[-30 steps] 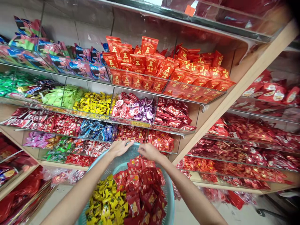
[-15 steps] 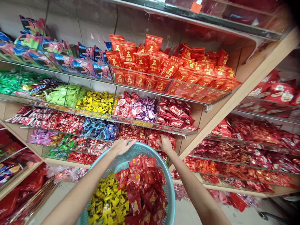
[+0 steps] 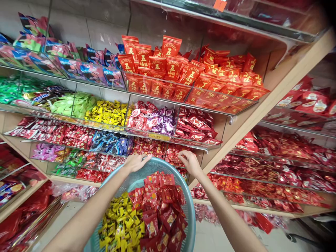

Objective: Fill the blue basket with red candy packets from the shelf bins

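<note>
A blue-green plastic basket [image 3: 190,210] holds yellow-wrapped candies [image 3: 122,224] on its left and red candy packets [image 3: 168,210] on its right. My left hand [image 3: 135,163] is closed over the far rim of this basket, thumb pointing right. Just beyond the rim on the right, my right hand [image 3: 191,161] hovers before a shelf compartment of red packets [image 3: 173,155]. Its thumb and fingers are bent and apart, and I see nothing between them.
Clear-fronted shelves [image 3: 168,138] rise ahead, divided into compartments of wrapped sweets. Large red packets [image 3: 170,66] fill an upper shelf, with purple candies [image 3: 162,120] below. A slanting wooden upright [image 3: 252,115] separates another red-filled rack [image 3: 275,168] on the right.
My right hand has drawn back slightly to the right, away from the red packets in the compartment, and its fingers have come into fuller view. My left hand stays on the basket rim.
</note>
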Demonstrator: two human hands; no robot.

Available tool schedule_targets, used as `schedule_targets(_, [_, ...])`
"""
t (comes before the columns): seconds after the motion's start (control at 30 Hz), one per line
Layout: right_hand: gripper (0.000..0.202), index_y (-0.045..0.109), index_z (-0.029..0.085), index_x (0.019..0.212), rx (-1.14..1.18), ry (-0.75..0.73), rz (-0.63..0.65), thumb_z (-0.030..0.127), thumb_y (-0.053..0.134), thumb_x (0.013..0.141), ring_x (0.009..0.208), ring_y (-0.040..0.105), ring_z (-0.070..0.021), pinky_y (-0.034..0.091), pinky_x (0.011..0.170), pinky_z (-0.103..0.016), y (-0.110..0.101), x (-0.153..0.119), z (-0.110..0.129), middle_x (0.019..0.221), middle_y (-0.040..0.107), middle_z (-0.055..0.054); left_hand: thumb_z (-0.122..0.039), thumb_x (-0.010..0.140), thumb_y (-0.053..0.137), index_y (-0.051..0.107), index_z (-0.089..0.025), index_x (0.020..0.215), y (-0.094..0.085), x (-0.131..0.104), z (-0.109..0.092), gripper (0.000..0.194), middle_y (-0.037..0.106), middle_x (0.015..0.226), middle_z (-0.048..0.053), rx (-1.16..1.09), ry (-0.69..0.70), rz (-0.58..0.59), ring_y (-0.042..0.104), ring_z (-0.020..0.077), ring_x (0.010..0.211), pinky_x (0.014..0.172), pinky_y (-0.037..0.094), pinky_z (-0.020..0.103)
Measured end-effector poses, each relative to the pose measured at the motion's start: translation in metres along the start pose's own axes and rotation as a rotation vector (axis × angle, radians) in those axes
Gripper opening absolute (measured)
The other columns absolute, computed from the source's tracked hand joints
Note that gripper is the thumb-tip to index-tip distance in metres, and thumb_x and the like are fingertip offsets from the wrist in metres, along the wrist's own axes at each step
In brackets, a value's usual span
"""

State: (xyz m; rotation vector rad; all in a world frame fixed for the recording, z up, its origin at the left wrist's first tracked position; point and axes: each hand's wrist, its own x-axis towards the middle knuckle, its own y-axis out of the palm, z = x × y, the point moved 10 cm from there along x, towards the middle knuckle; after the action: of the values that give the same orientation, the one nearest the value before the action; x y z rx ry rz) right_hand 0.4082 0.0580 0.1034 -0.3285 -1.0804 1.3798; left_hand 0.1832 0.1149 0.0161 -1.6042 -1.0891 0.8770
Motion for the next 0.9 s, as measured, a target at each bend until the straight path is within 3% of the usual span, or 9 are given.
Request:
schedule_targets(0.13, [0.019,0.060,0.020,0.083,0.209,-0.110,0.192,0.033,0.046,0.084,0.074,0.051,-0.0132,0.037,0.068,-0.024,0.018,-0.014,0.067,0.080,0.061,-0.001,-0.071,0.074,0.008,0.057,-0.026,0.109,0.003,0.002,0.002,0.075,0.064,0.101,0.006,-0.004,0.002,-0.007,0.056,0.0229,0.098,0.084,0.037,0.032])
schedule_targets(0.23, [0.021,0.061,0.020,0.084,0.356,-0.212,0.414,0.034,0.047,0.083,0.072,0.052,-0.0115,0.039,0.069,-0.023,0.058,-0.029,0.110,0.079,0.061,0.000,-0.070,0.074,0.009,0.056,-0.027,0.111,0.004,0.002,0.001,0.073,0.064,0.102,0.006,-0.003,0.013,-0.008,0.056,0.0226,0.097,0.084,0.037,0.032])
schedule_targets(0.33, [0.020,0.062,0.018,0.084,0.428,-0.306,0.601,0.033,0.048,0.083,0.074,0.054,-0.0110,0.040,0.073,-0.023,0.102,-0.043,0.136,0.080,0.063,0.000,-0.070,0.075,0.008,0.056,-0.027,0.111,0.003,0.001,0.000,0.073,0.065,0.100,0.006,-0.002,0.024,-0.007,0.057,0.0230,0.096,0.083,0.037,0.033])
schedule_targets(0.47, [0.018,0.062,0.017,0.086,0.455,-0.349,0.758,0.028,0.050,0.082,0.071,0.054,-0.0100,0.041,0.069,-0.020,0.148,-0.054,0.141,0.080,0.064,0.000,-0.070,0.074,0.008,0.056,-0.027,0.110,0.001,-0.001,0.000,0.074,0.065,0.099,0.006,-0.006,0.019,-0.009,0.057,0.0235,0.095,0.081,0.038,0.033])
schedule_targets(0.57, [0.014,0.062,0.016,0.085,0.435,-0.363,0.805,0.023,0.051,0.080,0.066,0.053,-0.0089,0.040,0.065,-0.018,0.168,-0.056,0.137,0.078,0.064,0.000,-0.071,0.074,0.007,0.057,-0.027,0.109,-0.001,-0.002,-0.001,0.075,0.065,0.098,0.007,-0.007,0.015,-0.007,0.057,0.0237,0.094,0.080,0.038,0.033])
schedule_targets(0.9, [0.011,0.063,0.016,0.083,0.351,-0.227,0.906,0.017,0.056,0.075,0.061,0.051,-0.0076,0.038,0.057,-0.016,0.191,-0.062,0.119,0.073,0.063,0.002,-0.070,0.074,0.005,0.058,-0.028,0.107,-0.003,-0.002,-0.002,0.076,0.066,0.091,0.007,0.008,0.029,-0.031,0.059,0.0252,0.090,0.076,0.040,0.034])
